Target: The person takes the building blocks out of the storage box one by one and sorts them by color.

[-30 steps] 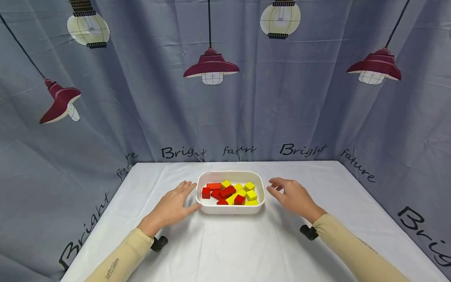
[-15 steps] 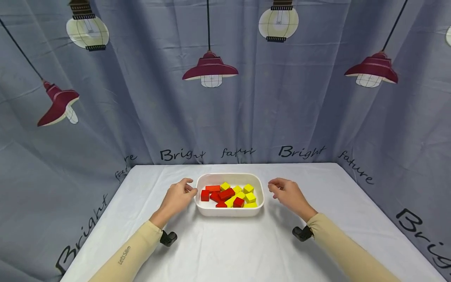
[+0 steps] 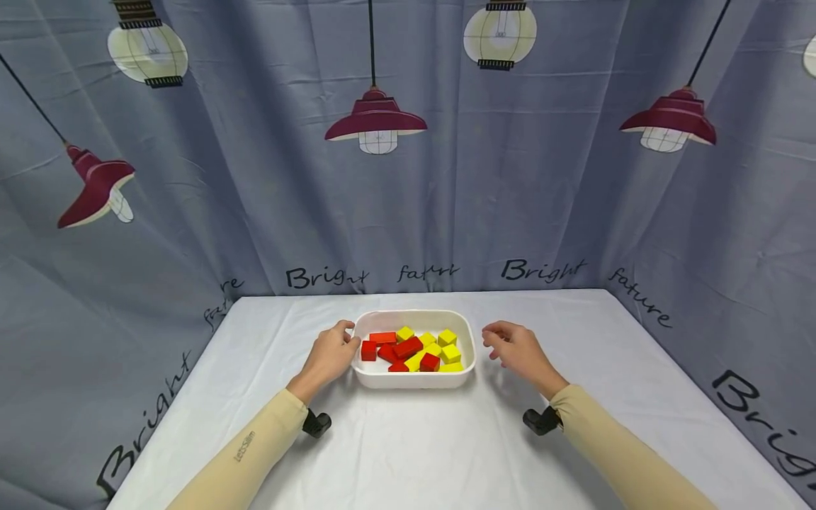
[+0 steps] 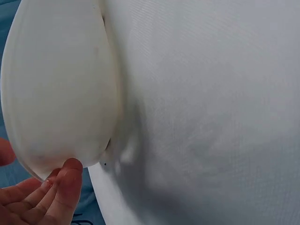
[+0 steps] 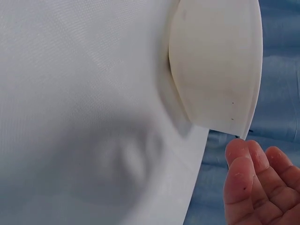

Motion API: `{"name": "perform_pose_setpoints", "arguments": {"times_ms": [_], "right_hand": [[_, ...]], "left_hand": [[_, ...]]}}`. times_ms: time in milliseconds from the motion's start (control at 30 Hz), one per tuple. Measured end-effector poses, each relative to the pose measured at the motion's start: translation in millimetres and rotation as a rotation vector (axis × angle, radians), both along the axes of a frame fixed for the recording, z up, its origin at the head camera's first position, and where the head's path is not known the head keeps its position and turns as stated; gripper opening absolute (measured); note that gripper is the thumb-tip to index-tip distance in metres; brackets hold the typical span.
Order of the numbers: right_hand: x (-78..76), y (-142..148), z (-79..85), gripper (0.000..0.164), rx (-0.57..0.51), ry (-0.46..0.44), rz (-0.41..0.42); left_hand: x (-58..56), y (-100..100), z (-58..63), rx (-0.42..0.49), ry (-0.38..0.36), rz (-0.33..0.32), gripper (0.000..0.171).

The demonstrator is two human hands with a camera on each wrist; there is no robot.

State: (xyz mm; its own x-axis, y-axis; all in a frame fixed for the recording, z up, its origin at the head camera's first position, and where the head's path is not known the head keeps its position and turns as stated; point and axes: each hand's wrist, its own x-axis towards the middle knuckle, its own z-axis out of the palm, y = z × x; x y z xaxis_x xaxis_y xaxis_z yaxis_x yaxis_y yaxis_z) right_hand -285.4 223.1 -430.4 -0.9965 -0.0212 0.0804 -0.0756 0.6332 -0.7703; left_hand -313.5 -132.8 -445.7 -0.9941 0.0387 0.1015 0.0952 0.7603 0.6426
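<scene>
A white rectangular plastic tub (image 3: pixel 411 380) stands on the table, holding several red blocks (image 3: pixel 408 347) and several yellow blocks (image 3: pixel 450 353). At its left end is my left hand (image 3: pixel 328 355), loosely bent, with fingertips right at the rim. The left wrist view shows left fingertips (image 4: pixel 70 171) close against the tub's outer wall and one more fingertip beyond the rim. Beyond the tub's right end, my right hand (image 3: pixel 519 352) hovers with relaxed, slightly bent fingers and nothing in them. A narrow gap shows between it and the tub in the head view.
White cloth covers the table (image 3: pixel 414 453). Behind and at both sides hangs a grey-blue curtain (image 3: pixel 268 177) printed with lamps and lettering. Each wrist carries a small black camera, the left wrist camera (image 3: pixel 316 423) and the right wrist camera (image 3: pixel 542 421).
My left hand has gone from flat, spread fingers beside the tub to bent fingers at its left rim. The right hand stays nearly in place. Tub and blocks have not visibly moved.
</scene>
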Motion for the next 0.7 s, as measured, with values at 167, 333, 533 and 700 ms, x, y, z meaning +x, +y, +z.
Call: {"name": "perform_pose_setpoints", "arguments": {"times_ms": [167, 333, 533, 700], "right_hand": [[0.0, 0.3, -0.7, 0.037, -0.017, -0.014, -0.014], [-0.9, -1.7, -2.9, 0.039, -0.038, -0.04, -0.027], [-3.4, -0.4, -3.5, 0.04, -0.09, -0.043, -0.055], [-6.8, 1.5, -3.3, 0.041, -0.128, -0.045, -0.065]], "left_hand": [[-4.7, 3.4, -3.1, -0.013, 0.006, -0.001, 0.042], [-4.6, 3.2, -8.2, -0.023, 0.01, 0.001, 0.045], [-3.5, 3.0, -12.1, -0.017, 0.042, -0.012, 0.046], [-4.3, 2.6, -14.9, -0.027, 0.05, -0.016, 0.048]]}}
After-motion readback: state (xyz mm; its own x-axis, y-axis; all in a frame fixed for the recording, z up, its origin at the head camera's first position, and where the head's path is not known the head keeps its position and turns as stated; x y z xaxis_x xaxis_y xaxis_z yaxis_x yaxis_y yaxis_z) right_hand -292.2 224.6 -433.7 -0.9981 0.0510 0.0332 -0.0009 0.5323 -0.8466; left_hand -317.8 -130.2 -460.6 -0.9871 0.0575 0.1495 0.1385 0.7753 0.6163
